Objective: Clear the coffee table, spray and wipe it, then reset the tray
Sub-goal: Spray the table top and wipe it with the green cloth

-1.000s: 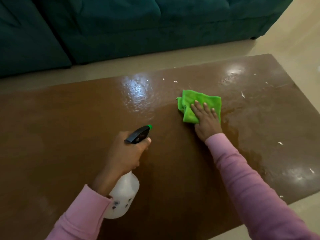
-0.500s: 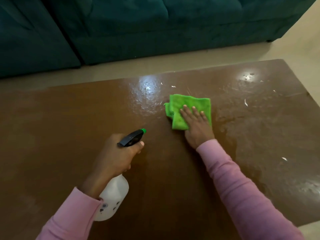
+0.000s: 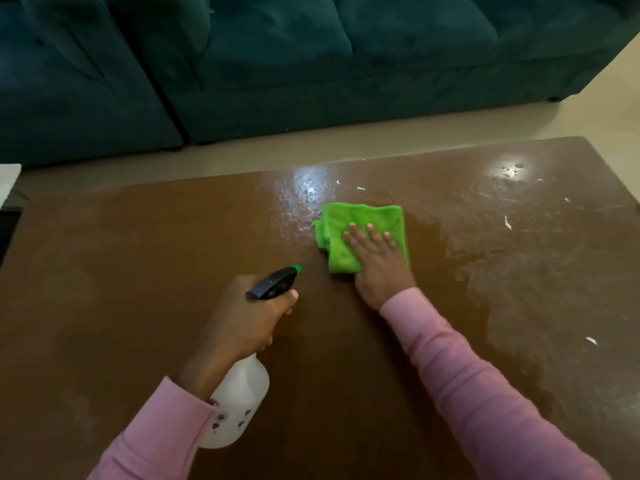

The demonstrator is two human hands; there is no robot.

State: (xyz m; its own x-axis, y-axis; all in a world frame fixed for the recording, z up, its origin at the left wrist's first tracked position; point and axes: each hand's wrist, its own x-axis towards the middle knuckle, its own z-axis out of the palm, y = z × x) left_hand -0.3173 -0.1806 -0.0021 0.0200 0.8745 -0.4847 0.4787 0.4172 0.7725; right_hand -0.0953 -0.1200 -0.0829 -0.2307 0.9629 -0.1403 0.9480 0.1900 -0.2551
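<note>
The brown coffee table (image 3: 121, 289) fills the lower view, its right half wet and shiny. A folded green cloth (image 3: 360, 223) lies flat on it near the middle. My right hand (image 3: 377, 261) presses on the cloth with straight fingers. My left hand (image 3: 249, 317) grips the neck of a white spray bottle (image 3: 239, 407) with a black trigger head and green nozzle tip, held above the table and pointing toward the cloth. No tray is in view.
A dark teal sofa (image 3: 311, 64) stands behind the table across a strip of pale floor (image 3: 242, 157). Small white flecks (image 3: 507, 222) dot the table's wet right side. A pale object's corner (image 3: 8, 181) shows at the left edge.
My right hand has slid the green cloth leftward across the wet tabletop. The left hand keeps its grip on the spray bottle in about the same place.
</note>
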